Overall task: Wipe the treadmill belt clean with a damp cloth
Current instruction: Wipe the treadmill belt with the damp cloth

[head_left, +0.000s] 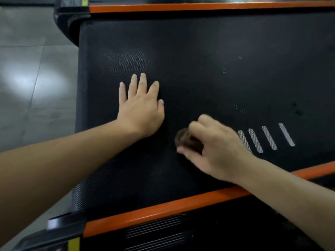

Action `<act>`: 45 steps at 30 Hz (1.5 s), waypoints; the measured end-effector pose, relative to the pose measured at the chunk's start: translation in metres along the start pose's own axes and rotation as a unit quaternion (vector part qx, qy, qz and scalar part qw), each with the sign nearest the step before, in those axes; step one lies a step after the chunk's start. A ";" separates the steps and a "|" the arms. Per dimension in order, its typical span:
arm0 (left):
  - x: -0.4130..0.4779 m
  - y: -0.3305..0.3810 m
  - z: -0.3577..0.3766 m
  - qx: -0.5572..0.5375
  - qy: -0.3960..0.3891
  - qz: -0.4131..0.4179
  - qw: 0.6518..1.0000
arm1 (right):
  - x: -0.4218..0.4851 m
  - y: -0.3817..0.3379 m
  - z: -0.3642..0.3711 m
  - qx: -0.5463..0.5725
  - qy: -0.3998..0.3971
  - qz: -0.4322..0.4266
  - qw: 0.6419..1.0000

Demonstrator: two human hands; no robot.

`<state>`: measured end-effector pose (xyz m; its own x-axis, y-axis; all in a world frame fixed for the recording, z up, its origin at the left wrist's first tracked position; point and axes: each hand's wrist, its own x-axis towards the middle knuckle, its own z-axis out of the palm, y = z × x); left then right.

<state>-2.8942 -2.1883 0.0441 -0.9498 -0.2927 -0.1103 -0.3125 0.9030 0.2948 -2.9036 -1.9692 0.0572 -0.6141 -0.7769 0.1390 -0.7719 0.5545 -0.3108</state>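
Head view shows your left hand (141,107) flat on the belt (199,51), palm down, fingers straight and a little spread. Its grip is wide and holds nothing. It lies toward the left part of the belt, about midway between the two orange rails.

Your right hand (215,149) sits just to the right and nearer, knuckles up and slightly blurred. Its fingers curl over a small brown cloth (183,140) bunched into a wad, with the thumb under it, so the grip is closed on the cloth. The cloth rests on the belt between your two hands, and only its left part shows past your fingers.

Your right forearm crosses the near rail (163,209); the far rail (199,6) runs along the top edge. Four slanted white stripes (268,137) are printed on the belt just right of your right hand, which hides part of the leftmost one. A pale dusty patch (126,62) lies just beyond your left fingertips, and a few white specks (224,70) sit farther right. Grey floor (27,87) tiles show at the left.
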 end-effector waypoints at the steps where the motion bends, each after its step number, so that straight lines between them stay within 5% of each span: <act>1: -0.002 0.004 0.002 0.001 -0.002 -0.004 1.000 | -0.006 0.004 -0.003 0.012 -0.024 -0.034 0.999; 3: -0.007 0.010 0.007 0.019 -0.006 0.003 1.000 | 0.000 0.029 -0.010 -0.011 -0.004 -0.029 1.000; 7: -0.016 0.014 0.016 0.049 0.019 0.019 0.998 | 0.030 0.083 -0.023 -0.047 0.065 0.187 0.979; 14: -0.019 0.015 0.017 0.060 0.030 0.017 0.998 | -0.016 0.012 -0.009 0.019 -0.029 -0.051 0.998; 20: -0.022 0.021 0.015 0.076 0.022 0.027 0.996 | 0.021 0.095 -0.028 -0.022 0.060 0.160 0.985; 27: -0.018 0.016 0.015 0.101 0.008 0.086 0.991 | -0.021 0.046 -0.014 -0.031 0.023 -0.015 0.999; 33: -0.017 0.015 0.018 0.092 0.014 0.093 0.991 | 0.027 0.109 -0.028 -0.075 0.107 0.230 0.964; 40: -0.017 0.012 0.020 0.073 0.039 0.100 0.992 | 0.007 0.069 -0.014 -0.040 0.044 0.040 0.997; 45: -0.017 0.018 0.013 0.055 0.010 0.093 0.994 | 0.071 0.137 -0.036 -0.101 0.096 0.232 0.963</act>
<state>-2.8836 -2.1633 0.0392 -0.9914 -0.1229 -0.0442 -0.1294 0.9707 0.2024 -3.0587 -1.9377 0.0581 -0.9049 -0.3727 0.2053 -0.4111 0.8904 -0.1954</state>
